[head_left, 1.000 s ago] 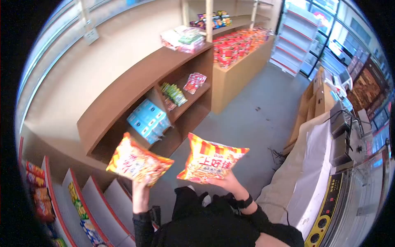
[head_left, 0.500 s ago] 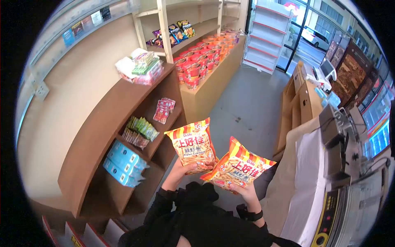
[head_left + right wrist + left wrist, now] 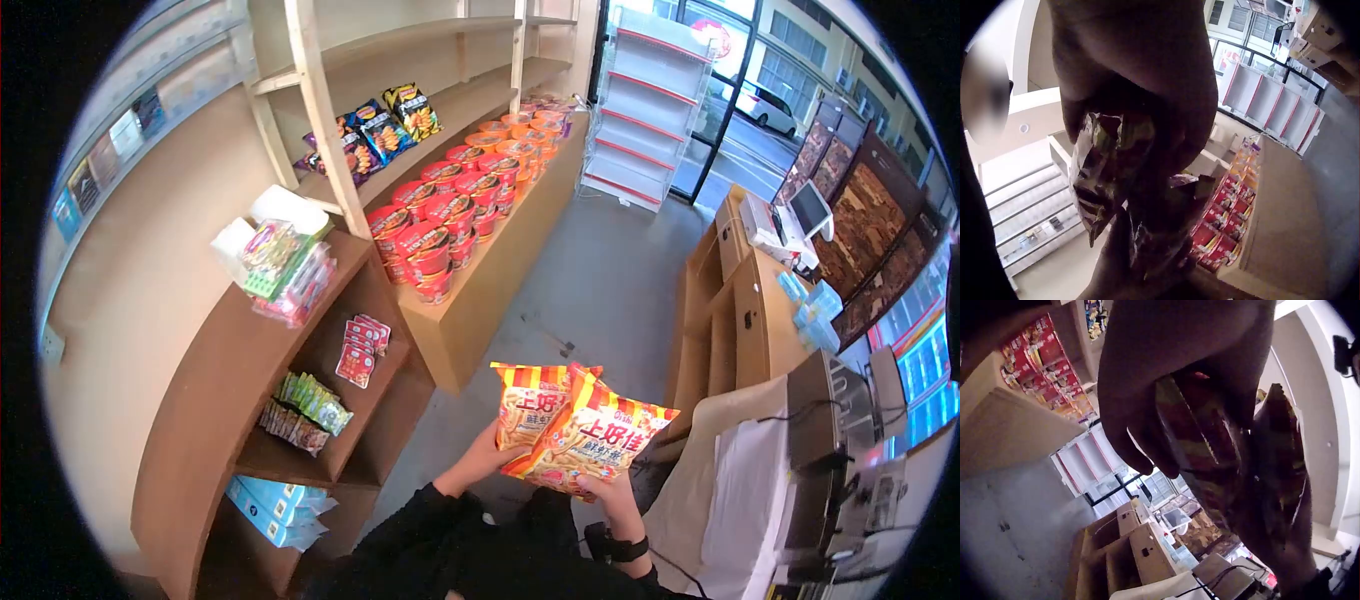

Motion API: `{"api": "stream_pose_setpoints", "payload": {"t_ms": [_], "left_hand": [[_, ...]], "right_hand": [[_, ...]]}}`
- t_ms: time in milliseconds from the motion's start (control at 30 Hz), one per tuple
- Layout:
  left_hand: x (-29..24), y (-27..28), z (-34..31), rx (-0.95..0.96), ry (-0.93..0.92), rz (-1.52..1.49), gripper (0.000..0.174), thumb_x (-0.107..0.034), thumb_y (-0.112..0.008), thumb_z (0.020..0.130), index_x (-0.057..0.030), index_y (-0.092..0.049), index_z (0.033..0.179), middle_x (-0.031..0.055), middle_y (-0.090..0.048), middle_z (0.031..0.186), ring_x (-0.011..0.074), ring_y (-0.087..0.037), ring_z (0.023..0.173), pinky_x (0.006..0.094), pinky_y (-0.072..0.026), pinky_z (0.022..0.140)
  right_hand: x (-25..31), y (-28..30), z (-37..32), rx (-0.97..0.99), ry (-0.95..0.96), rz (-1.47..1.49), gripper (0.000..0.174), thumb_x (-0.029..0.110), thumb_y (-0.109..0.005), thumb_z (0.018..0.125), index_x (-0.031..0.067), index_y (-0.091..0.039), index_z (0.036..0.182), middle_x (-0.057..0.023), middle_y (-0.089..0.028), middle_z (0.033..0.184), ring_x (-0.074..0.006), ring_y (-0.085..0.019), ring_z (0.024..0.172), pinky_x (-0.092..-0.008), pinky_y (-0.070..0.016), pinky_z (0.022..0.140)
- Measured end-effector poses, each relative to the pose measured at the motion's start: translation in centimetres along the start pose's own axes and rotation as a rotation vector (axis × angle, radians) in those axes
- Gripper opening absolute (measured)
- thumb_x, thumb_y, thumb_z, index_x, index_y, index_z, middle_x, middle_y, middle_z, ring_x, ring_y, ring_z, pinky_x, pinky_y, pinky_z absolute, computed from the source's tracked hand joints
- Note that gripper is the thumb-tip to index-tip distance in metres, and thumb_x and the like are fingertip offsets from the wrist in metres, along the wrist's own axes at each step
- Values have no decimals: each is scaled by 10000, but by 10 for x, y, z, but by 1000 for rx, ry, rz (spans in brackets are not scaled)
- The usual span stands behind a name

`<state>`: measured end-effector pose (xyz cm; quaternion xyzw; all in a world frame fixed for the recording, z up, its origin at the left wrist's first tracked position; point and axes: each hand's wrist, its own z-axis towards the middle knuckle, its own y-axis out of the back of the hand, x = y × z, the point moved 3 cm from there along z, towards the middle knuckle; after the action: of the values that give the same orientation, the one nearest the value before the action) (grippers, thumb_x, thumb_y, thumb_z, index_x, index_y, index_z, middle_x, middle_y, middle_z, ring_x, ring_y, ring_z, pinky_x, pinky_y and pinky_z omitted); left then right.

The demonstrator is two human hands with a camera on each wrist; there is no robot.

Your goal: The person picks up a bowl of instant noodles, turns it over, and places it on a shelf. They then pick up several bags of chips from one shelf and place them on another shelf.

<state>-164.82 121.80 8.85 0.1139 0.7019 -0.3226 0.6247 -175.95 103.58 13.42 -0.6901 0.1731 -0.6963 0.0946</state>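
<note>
Two bags of prawn crackers, orange and yellow striped at the top with red lettering, are held in front of the body in the head view. My left hand [image 3: 482,460] grips the left bag [image 3: 522,408] by its lower side. The right bag [image 3: 603,438] overlaps it in front, and my right hand [image 3: 612,492] pinches that one at its bottom, thumb on the printed face. Dark in the left wrist view, the fingers [image 3: 1138,434] curl round the left bag [image 3: 1200,434]. The right wrist view has the right bag [image 3: 1107,169] under the shadowed right hand.
To the left stands a brown curved shelf unit [image 3: 190,420] with sachets and blue packs. Red and orange noodle cups [image 3: 425,255] line a ledge, chip bags [image 3: 385,130] above. A white rack [image 3: 640,120] stands far back, a wooden counter [image 3: 750,320] right, grey floor [image 3: 540,290] between.
The head view has turned leftward across the room and towards the doorway side. Both bags have come together, from apart to overlapping, each still held by its hand.
</note>
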Motion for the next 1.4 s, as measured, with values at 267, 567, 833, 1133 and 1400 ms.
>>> {"api": "stream_pose_setpoints", "payload": {"t_ms": [267,567,833,1133,1400], "left_hand": [[-15,-26,142,-117,-62,69,584,-89,-658,800,11,-349,1284,75,-500,1239,138,-471,1127,309,-375,970],[-61,-25,264,-377,-173,199,569,-71,-685,778,-8,-384,1257,79,-533,1198,137,-509,1084,300,-416,922],[-102,36,320,-622,-214,108,548,-49,-681,772,-5,-391,1235,80,-537,1174,146,-519,1072,307,-410,930],[-169,118,417,-689,-378,56,539,-59,-687,772,-3,-394,1221,72,-553,1140,141,-534,1035,294,-423,905],[-179,142,436,-814,-374,39,590,-27,-679,766,2,-352,1256,76,-546,1152,148,-530,1045,299,-424,906]], "right_hand": [[64,72,136,166,50,-80,614,20,-755,672,-10,-435,1195,-82,-564,1133,-161,-539,1040,-328,-444,896],[100,136,303,290,59,-67,689,22,-758,663,0,-385,1242,-95,-547,1160,-178,-529,1056,-341,-426,922],[122,103,439,495,45,-57,603,14,-758,670,12,-457,1191,-66,-558,1160,-161,-536,1039,-336,-435,914],[179,60,596,383,282,81,623,-27,-700,690,-2,-391,1230,-102,-544,1148,-198,-554,1038,-336,-467,883],[208,11,736,405,365,-65,575,35,-661,750,-8,-367,1243,-108,-533,1155,-196,-558,1027,-342,-462,882]]}}
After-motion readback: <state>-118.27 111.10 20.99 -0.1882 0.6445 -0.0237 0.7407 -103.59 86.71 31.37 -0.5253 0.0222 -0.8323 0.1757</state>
